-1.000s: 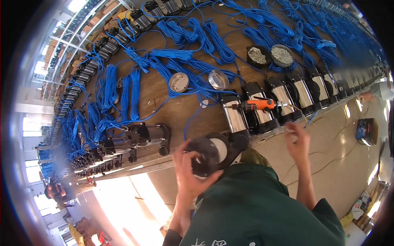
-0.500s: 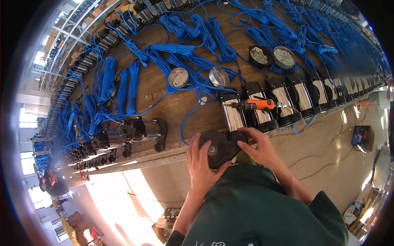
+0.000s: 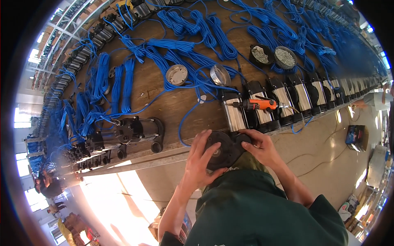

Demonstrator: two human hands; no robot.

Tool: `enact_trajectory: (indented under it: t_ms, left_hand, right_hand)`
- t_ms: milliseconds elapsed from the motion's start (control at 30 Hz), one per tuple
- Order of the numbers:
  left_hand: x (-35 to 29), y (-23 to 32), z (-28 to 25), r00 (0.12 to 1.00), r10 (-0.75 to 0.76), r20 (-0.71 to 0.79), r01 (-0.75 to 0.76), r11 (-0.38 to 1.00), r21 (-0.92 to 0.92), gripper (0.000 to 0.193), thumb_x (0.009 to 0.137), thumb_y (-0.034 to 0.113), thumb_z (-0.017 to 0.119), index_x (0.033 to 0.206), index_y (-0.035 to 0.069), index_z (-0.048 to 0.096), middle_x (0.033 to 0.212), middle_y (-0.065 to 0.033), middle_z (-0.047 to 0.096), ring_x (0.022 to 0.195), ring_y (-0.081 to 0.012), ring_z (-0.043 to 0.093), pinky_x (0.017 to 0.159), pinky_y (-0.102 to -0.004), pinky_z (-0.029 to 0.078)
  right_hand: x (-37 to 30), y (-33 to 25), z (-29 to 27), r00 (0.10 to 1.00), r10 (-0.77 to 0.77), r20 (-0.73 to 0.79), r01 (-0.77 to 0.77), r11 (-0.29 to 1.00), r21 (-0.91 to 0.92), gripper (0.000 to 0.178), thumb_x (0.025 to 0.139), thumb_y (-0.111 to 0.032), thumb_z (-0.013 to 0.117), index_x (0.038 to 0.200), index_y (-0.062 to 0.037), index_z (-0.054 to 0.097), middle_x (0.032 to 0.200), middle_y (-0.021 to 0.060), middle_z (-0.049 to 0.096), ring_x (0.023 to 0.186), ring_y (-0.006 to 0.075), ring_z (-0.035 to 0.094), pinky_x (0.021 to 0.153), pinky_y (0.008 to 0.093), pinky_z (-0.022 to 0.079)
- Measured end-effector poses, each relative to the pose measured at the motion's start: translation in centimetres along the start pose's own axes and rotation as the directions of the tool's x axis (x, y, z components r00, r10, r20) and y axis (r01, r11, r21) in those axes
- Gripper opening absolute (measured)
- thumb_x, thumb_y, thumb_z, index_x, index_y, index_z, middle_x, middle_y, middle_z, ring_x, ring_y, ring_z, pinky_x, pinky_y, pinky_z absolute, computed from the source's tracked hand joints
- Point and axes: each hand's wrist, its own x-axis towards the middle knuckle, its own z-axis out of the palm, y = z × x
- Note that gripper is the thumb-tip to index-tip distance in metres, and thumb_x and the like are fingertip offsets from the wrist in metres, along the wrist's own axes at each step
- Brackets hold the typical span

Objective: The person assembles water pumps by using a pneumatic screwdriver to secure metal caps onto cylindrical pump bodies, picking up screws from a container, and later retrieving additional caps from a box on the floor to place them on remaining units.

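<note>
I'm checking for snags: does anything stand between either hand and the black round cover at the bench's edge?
Nothing visible does. The left hand touches the black round cover directly; the right hand is on its smaller side lobe. The orange power tool lies clear of both, beyond them.

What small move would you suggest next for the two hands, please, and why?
Perhaps press the round black part lightly to check its seating, since the left hand spans it and the right hand grips the smaller rounded end beside it.
</note>
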Motion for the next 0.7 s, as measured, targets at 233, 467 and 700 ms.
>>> enact_trajectory:
  t_ms: [233,467,700]
  left_hand:
    - [0.4,-0.6,-0.5,0.998,0.031,0.056,-0.03,0.999,-0.024,0.068,0.063,0.024,0.084,0.123,0.007,0.057,0.144,-0.0237,0.039,0.132,-0.0475,0.037,0.107,-0.0528,0.035]
    - [0.3,-1.0,-1.0,0.997,0.044,0.071,-0.041,0.998,-0.046,0.068,0.063,0.024,0.084,0.123,0.006,0.057,0.144,-0.0238,0.04,0.132,-0.0478,0.037,0.107,-0.0533,0.034]
    - [0.6,-0.5,-0.8,0.995,0.069,0.065,-0.072,0.997,0.031,0.071,0.06,0.025,0.085,0.124,0.01,0.057,0.145,-0.0236,0.038,0.131,-0.0471,0.039,0.106,-0.0534,0.036]
  right_hand:
    - [0.2,0.4,0.1,0.999,0.048,0.004,-0.048,0.998,0.048,0.035,0.088,-0.006,0.065,0.122,0.0028,0.06,0.102,0.0053,0.063,0.08,0.0078,0.056,0.067,0.0219,0.046]
    - [0.1,0.4,0.3,0.995,0.096,-0.004,-0.096,0.995,0.04,0.035,0.087,-0.008,0.067,0.121,0.0026,0.061,0.1,0.0043,0.065,0.077,0.0065,0.055,0.066,0.0215,0.046]
    - [-0.2,0.9,0.2,0.994,0.11,-0.008,-0.109,0.987,0.116,0.037,0.088,-0.012,0.068,0.122,0.0005,0.061,0.096,0.0037,0.066,0.079,0.0061,0.058,0.069,0.0219,0.049]
